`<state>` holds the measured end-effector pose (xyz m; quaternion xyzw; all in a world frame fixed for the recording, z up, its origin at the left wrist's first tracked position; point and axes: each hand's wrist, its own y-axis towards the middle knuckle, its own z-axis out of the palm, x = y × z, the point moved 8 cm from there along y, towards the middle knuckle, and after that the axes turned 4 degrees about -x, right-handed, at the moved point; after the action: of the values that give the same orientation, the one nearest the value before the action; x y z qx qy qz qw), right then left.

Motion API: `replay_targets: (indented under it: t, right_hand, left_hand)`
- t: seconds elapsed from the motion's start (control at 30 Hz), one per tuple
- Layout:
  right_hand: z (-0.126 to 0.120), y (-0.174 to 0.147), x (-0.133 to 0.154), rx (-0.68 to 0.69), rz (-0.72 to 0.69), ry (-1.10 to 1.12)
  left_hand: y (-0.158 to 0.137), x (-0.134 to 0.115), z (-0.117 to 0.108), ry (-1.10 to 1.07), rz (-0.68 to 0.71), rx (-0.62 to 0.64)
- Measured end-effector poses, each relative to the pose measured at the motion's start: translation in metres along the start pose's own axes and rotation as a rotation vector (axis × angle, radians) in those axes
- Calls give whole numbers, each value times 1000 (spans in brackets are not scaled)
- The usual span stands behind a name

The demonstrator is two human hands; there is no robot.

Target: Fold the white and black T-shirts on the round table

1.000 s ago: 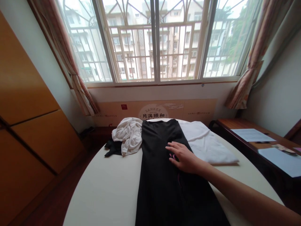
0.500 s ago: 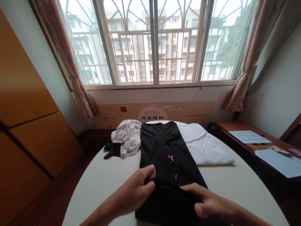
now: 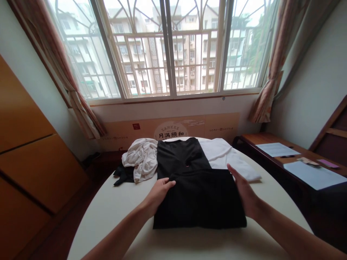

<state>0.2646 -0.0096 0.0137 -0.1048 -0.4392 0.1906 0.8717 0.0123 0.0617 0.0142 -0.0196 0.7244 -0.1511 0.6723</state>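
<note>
A black T-shirt [image 3: 200, 202] lies on the round table, its lower part doubled up over the upper part. A small pink spot of its print shows just above the fold's far edge. My left hand [image 3: 158, 193] pinches the folded layer near its far left corner, thumb on top. At the right side, my right hand [image 3: 246, 195] has hold of the cloth's edge, the thumb stretched up to the far right corner. The cloth hides most of that hand's fingers.
White crumpled cloth [image 3: 142, 159] and a small black cloth [image 3: 124, 174] lie left of the shirt on the white round table [image 3: 108, 216]. A flat white garment [image 3: 230, 159] lies to the right. Papers [image 3: 314, 175] rest on a wooden side table [image 3: 252, 139].
My hands have carried the shirt's near end away from me and laid it over the upper part, covering most of the pink print. The hands have moved farther apart.
</note>
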Motion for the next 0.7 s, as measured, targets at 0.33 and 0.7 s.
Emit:
replay_targets:
  t: [0.33,0.7]
  right_hand:
    - [-2,-2,-35,-48,153,-138]
    - [17,-48,-74,185,325,-58]
  left_hand:
    - [-27,0,21,9,-91,232]
    - [-91,36,36,117,-108,338]
